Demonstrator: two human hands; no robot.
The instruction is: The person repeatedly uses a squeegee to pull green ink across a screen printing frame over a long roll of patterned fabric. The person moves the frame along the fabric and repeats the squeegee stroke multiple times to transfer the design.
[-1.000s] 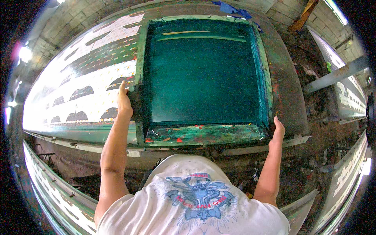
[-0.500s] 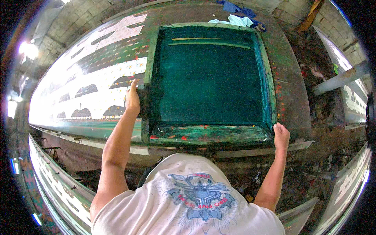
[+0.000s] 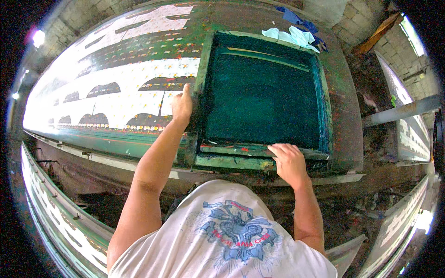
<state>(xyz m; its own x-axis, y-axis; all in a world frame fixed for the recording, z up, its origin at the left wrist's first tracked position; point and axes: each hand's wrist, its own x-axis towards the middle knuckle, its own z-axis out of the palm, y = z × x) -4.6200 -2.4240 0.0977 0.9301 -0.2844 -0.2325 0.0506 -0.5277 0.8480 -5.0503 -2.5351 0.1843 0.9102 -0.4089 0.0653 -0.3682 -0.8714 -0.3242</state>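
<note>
A large screen-printing frame [image 3: 326,111] with dark green mesh lies on a long table, its rails stained with paint. Fingers of my right hand [image 3: 289,162] bend over its near rail, right of the middle, with the thumb lower down on the near side. Just outside the left rail is my left hand [image 3: 182,105], one finger stretched toward the far side and the others partly bent. Nothing shows in that hand. White printed fabric pieces [image 3: 153,104] with small orange marks and dark arched gaps lie beside and beyond it.
Pale blue cloth [image 3: 296,38] and dark blue cloth [image 3: 296,18] lie at the frame's far right corner. A grey pipe [image 3: 401,111] juts in from the right. Along the table's near edge runs a metal rail [image 3: 106,159]. Another long table [image 3: 69,217] stands at lower left.
My right hand has left the frame's near right corner and moved left onto the near rail. The view has shifted, so the frame appears farther right. My left hand stays beside the left rail.
</note>
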